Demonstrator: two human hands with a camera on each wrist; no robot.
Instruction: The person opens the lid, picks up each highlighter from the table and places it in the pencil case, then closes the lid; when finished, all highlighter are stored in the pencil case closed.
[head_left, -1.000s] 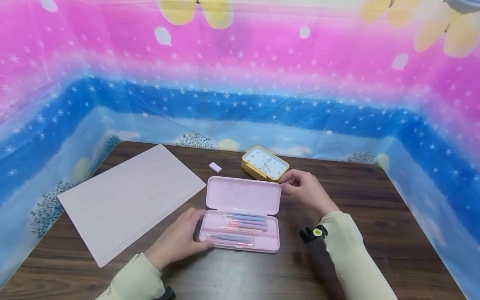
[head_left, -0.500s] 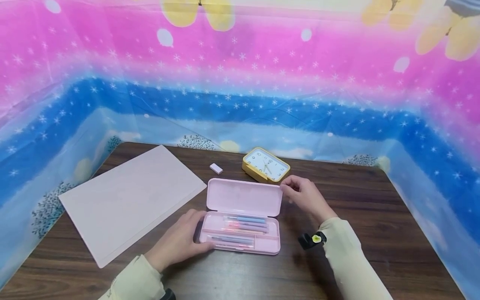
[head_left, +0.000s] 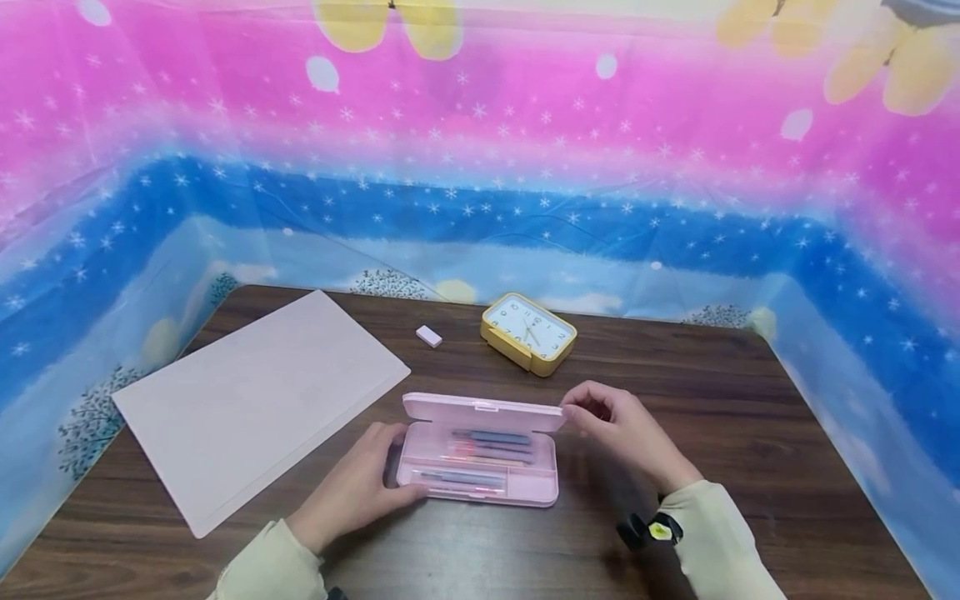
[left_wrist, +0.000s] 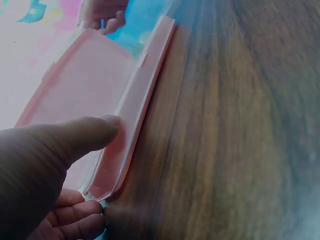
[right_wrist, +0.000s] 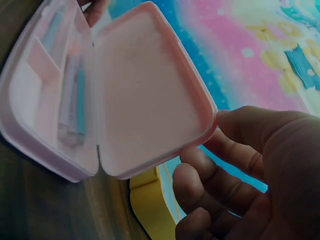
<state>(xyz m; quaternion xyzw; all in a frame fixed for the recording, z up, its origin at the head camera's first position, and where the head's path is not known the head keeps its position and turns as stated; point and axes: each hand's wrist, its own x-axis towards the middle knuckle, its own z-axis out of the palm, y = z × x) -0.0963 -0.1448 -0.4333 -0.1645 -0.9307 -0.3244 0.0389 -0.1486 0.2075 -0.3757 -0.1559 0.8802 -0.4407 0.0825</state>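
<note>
A pink pencil case (head_left: 534, 486) lies on the table in the head view, its hinged lid (head_left: 483, 410) standing partly raised. Several pens (head_left: 491, 442) rest in its compartments. My left hand (head_left: 358, 477) grips the case's left end; in the left wrist view the thumb (left_wrist: 80, 137) presses on the front wall and the other fingers are lower at the end. With my right hand (head_left: 621, 427) I pinch the lid's right corner. The right wrist view shows the lid's inner face (right_wrist: 152, 95) between thumb and fingers at that corner.
A yellow alarm clock (head_left: 529, 333) lies face up behind the case. Left of it is a small white eraser (head_left: 429, 336). A large pale flat board (head_left: 262, 408) covers the table's left side. A patterned cloth (head_left: 480, 192) surrounds the back and sides.
The lid has tilted forward from wide open to partly lowered, with my right hand coming nearer along with it. My left hand stays on the case.
</note>
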